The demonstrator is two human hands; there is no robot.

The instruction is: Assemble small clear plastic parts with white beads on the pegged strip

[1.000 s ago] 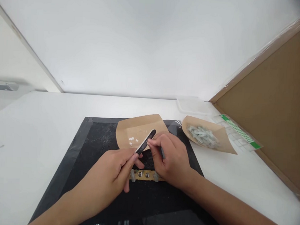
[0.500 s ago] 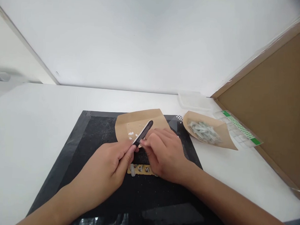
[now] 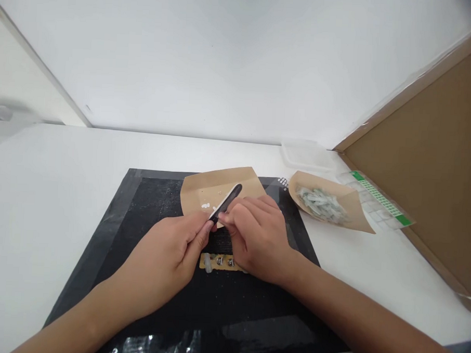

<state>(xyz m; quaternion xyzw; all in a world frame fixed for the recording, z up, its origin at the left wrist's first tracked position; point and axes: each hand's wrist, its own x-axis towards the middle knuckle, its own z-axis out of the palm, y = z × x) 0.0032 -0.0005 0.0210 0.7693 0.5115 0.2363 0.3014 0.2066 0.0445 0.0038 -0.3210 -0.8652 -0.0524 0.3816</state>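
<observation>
A flat black nail file [image 3: 230, 198] with a pale edge and rounded end slants up and to the right. My left hand [image 3: 173, 257] is closed on its lower end, thumb along it. Against the file's right side, my right hand [image 3: 256, 229] pinches with thumb and forefinger; whatever sits between these fingertips is too small or hidden to make out. Just below the hands lies a narrow yellowish strip [image 3: 212, 262] with round metal spots and a translucent piece across its left end. My right hand covers the strip's right end.
Behind the hands, a brown paper tray [image 3: 196, 186] holds small white bits. Another paper tray [image 3: 358, 215], at right, holds many translucent slivers. A clear sheet with a green grid label [image 3: 381, 198], a clear plastic lid [image 3: 306, 154] and a cardboard wall [image 3: 424, 153] stand beyond. A black mat [image 3: 155, 318] lies beneath.
The whole view has shifted slightly, so the mat and strip sit a little higher. Both hands keep their grip, and the right fingertips have shifted slightly along the nail file.
</observation>
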